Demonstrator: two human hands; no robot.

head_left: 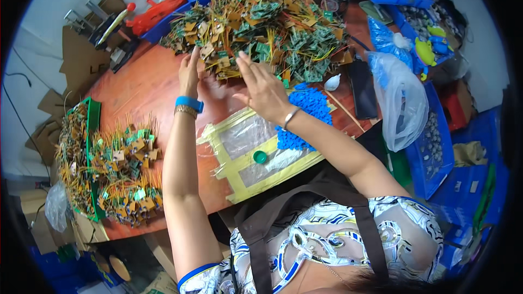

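"What are the fingers doing?"
"The left hand's (189, 78) are straight; the right hand's (265, 89) are extended too, thumb apart. Both look empty. The wired circuit boards (261, 27) are heaped just ahead; I can't tell if either touches them."
"Containers?"
"Left, a green tray (94, 125) of more boards; right, a blue bin (437, 181) of small grey parts."
"Beyond?"
"Reddish tabletop (128, 90), then cardboard (81, 57) against a pale wall (52, 2)."
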